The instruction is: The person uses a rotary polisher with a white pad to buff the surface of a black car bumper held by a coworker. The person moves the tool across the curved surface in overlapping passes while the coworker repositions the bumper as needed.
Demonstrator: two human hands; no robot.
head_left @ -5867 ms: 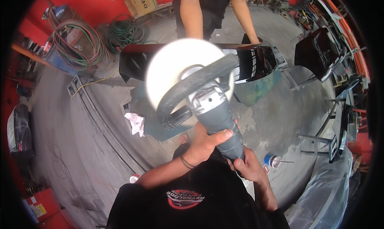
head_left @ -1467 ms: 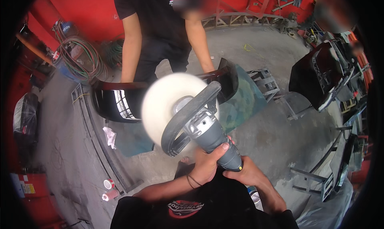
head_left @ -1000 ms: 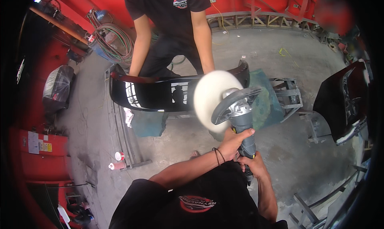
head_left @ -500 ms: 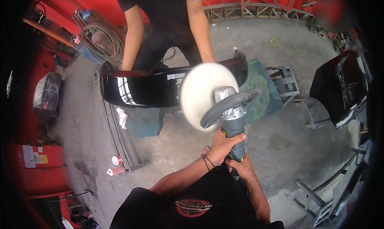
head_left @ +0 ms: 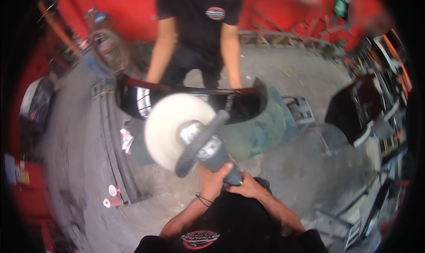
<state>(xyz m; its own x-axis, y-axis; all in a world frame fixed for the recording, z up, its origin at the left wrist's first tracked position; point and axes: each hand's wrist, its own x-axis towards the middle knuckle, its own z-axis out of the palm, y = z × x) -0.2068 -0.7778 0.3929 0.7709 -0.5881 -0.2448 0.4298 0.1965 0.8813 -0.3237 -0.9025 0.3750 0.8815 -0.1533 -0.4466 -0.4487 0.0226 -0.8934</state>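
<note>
A power polisher (head_left: 215,155) with a round white pad (head_left: 164,133) and a dark loop handle (head_left: 188,158) is in both my hands. My left hand (head_left: 212,182) wraps round its grey body just behind the loop handle. Farther back, my right hand (head_left: 248,186) closes on the rear end. Beyond the pad, a glossy black curved car panel (head_left: 239,103) lies across a stand; the pad hides part of it. Whether pad and panel touch, I cannot tell. Across from me a co-worker (head_left: 197,45) has both hands at the panel's far edge.
A stained green sheet (head_left: 256,136) lies under the panel. A grey metal rail (head_left: 116,147) runs along the left, with a crumpled cloth (head_left: 126,140), a pink bottle (head_left: 113,202) and a white-and-red tub (head_left: 114,190) near it. Another dark car panel (head_left: 354,105) stands at the right.
The polisher has swung left, with both my hands on it, and now tilts toward the left. The view has shifted too; the co-worker keeps hold of the panel's far edge.
</note>
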